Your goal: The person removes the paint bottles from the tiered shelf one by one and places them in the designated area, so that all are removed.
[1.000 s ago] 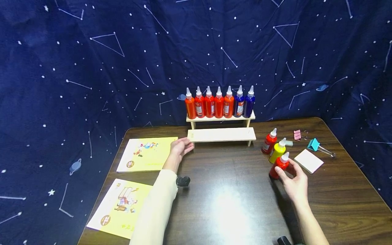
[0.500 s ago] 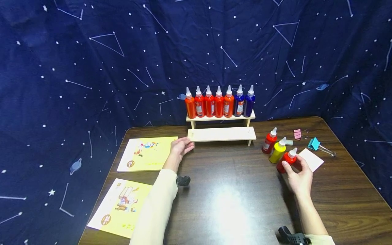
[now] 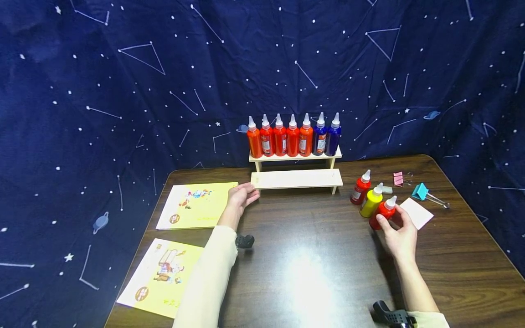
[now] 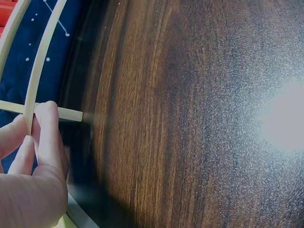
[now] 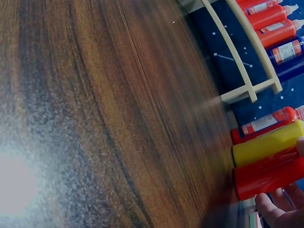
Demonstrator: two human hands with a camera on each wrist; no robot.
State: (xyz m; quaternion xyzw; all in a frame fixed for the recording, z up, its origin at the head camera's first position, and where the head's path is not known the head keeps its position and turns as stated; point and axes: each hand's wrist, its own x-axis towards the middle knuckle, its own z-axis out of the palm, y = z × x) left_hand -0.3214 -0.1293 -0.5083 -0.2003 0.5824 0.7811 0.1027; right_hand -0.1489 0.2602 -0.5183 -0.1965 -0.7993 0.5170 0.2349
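At the left end of the two-step wooden rack (image 3: 297,179), my left hand (image 3: 239,202) pinches the edge of the lower board between thumb and fingers. My right hand (image 3: 399,238) grips a red squeeze bottle of paint (image 3: 381,216) with a white nozzle, upright at the right of the table. Just behind it stands a yellow paint bottle (image 3: 370,203), then another red paint bottle (image 3: 360,189). In the right wrist view, the held red bottle (image 5: 266,178) lies close against the yellow one (image 5: 266,142). Fingertips partly show at its side.
Several orange, red and blue bottles (image 3: 293,142) line the rack's upper step. Two yellow booklets (image 3: 197,206) lie at the left. Beyond my right hand are a white note pad (image 3: 417,214), a teal binder clip (image 3: 420,192) and a pink clip (image 3: 398,179).
My right hand has shifted right and slightly away with the red paint bottle, which now stands more in line with the other two. The left hand stays at the rack.
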